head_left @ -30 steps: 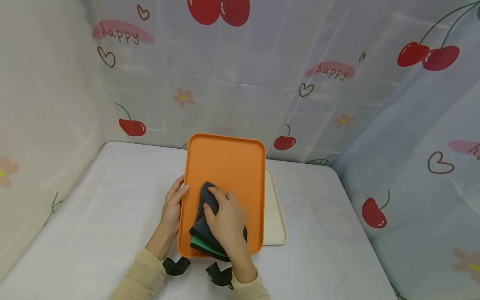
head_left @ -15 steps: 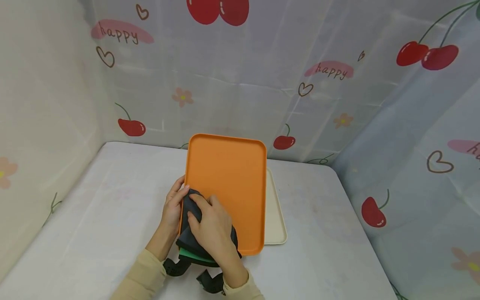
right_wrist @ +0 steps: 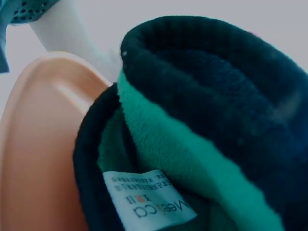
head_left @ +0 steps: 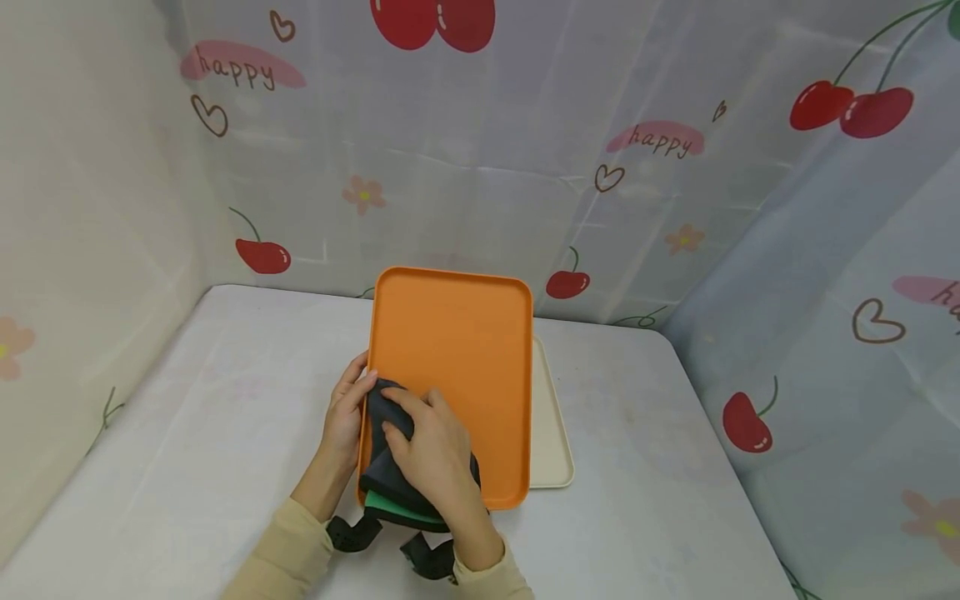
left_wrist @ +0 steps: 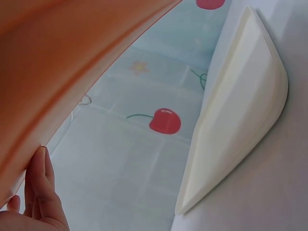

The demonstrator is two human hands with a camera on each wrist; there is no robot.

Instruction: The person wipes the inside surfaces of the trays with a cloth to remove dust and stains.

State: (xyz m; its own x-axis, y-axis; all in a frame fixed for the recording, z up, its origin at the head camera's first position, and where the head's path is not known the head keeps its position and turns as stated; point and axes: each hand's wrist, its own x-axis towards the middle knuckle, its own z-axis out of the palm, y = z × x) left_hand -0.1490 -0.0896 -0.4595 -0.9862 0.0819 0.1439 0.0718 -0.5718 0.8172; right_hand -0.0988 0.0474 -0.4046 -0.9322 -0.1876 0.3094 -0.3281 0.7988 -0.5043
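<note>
My left hand (head_left: 345, 421) grips the left edge of an orange tray (head_left: 457, 333), held up tilted with its inner face toward me. In the left wrist view, the fingers (left_wrist: 41, 185) touch the tray's rim from below. My right hand (head_left: 438, 454) grips a folded cleaning cloth (head_left: 392, 475), dark grey with a green inner side, against the tray's lower left part. The cloth's upper end lies close to my left thumb. A white printed label (right_wrist: 147, 199) shows among the cloth's green folds in the right wrist view; the right fingers are hidden there.
A cream tray (head_left: 551, 450) lies on the white table (head_left: 637, 467), partly behind the orange one. Curtains (head_left: 480, 167) printed with cherries enclose the table's back and sides. Black straps (head_left: 352, 533) hang near the wrists.
My right hand and the cloth have moved left across the orange tray to its left edge, then slightly back right. The left hand and the tray have hardly moved.
</note>
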